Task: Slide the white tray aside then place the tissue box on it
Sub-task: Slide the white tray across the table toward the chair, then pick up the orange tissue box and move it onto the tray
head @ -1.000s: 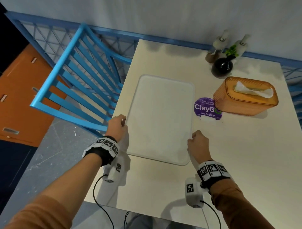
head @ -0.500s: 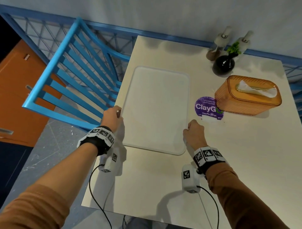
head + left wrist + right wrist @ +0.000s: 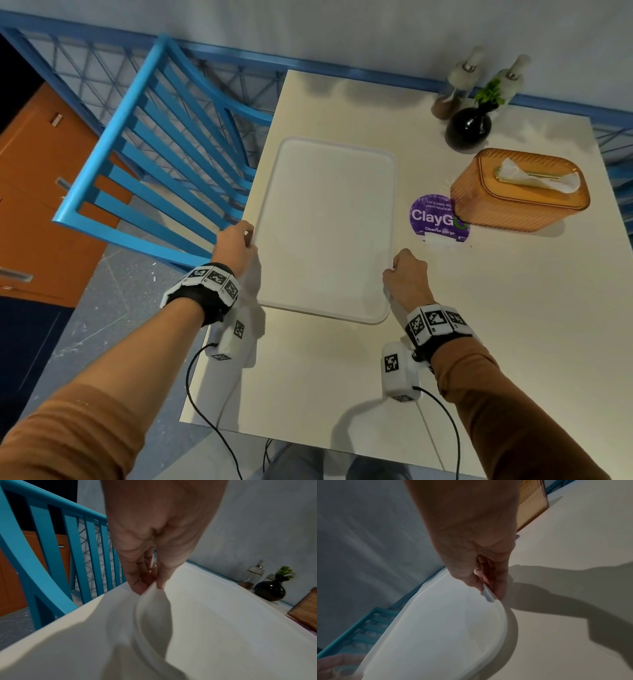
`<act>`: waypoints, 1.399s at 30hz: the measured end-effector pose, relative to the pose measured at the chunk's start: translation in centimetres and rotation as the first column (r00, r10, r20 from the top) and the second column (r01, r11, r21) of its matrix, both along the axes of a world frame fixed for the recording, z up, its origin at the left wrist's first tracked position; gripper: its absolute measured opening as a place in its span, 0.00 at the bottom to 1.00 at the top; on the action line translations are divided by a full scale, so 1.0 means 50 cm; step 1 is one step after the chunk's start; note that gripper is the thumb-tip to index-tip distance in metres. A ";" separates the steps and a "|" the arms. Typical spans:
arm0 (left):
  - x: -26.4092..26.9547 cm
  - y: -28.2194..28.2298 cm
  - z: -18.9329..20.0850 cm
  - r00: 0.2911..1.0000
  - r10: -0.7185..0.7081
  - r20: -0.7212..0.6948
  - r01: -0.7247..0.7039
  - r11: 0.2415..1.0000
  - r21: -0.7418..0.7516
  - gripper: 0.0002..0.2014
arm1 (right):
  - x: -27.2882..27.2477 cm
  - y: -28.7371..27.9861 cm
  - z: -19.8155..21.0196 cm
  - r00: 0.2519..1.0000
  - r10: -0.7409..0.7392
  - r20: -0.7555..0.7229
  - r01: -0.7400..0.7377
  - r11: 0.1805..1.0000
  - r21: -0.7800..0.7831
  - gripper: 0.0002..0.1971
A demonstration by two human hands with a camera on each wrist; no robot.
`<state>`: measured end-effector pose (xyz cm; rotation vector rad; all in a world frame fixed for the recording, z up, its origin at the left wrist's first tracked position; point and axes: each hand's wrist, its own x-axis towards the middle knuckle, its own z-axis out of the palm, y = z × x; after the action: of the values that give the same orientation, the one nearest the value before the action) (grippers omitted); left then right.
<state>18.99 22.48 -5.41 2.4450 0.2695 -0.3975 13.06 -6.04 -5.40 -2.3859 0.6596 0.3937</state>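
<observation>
Tray: white tray (image 3: 327, 229) lies flat on the table (image 3: 513, 342), its left long rim at the table's left edge, beside the blue chair (image 3: 144, 164).
Left grip: your left hand (image 3: 234, 248) pinches the left rim, thumb on top and fingers (image 3: 137, 574) curled under, as the left wrist view shows.
Right grip: your right hand (image 3: 407, 275) pinches the right rim near the near corner, thumb above, fingers (image 3: 498, 580) beneath.
Tissue box: orange tissue box (image 3: 520, 188) stands on the table well right of the tray, partly over a purple sticker (image 3: 433, 219); it is not yet on the tray.
Behind it: black vase (image 3: 468, 127) and two bottles (image 3: 459, 85) near the wall.
Stage: the slide looks to be in hand; the box step is not begun.
Risk, left edge: push further left and the tray could overhang and tip off toward the chair.
Risk, uneven pull: two rim pinches near one end could let the far end swing.
Risk, box: reach across carelessly and your sleeve may catch the vase.
</observation>
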 end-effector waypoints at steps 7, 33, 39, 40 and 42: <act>0.002 -0.014 0.039 0.980 -0.139 -0.145 0.166 0.967 0.191 0.23 | -0.015 -0.037 0.050 0.994 0.091 -0.058 -0.090 0.996 0.019 0.14; 0.116 -0.760 0.129 0.967 0.122 -0.223 -0.219 0.846 -0.486 0.39 | 0.104 -0.648 0.154 0.826 -0.555 0.097 0.434 0.737 0.519 0.28; 0.112 -0.805 0.107 0.945 0.160 -0.286 -0.297 0.784 -0.545 0.38 | 0.138 -0.653 0.130 0.911 -0.410 0.049 0.336 0.805 0.490 0.27; 0.110 -0.805 0.103 0.941 0.159 -0.297 -0.309 0.761 -0.570 0.35 | 0.135 -0.647 0.129 0.916 -0.397 0.049 0.321 0.803 0.502 0.26; 0.103 -0.813 0.098 0.938 0.157 -0.310 -0.324 0.717 -0.617 0.31 | 0.128 -0.645 0.125 0.920 -0.392 0.026 0.312 0.770 0.557 0.24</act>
<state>24.14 -18.16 -0.49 1.6284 0.4593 -0.5579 19.44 -38.27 0.85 -1.6813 0.7900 0.2052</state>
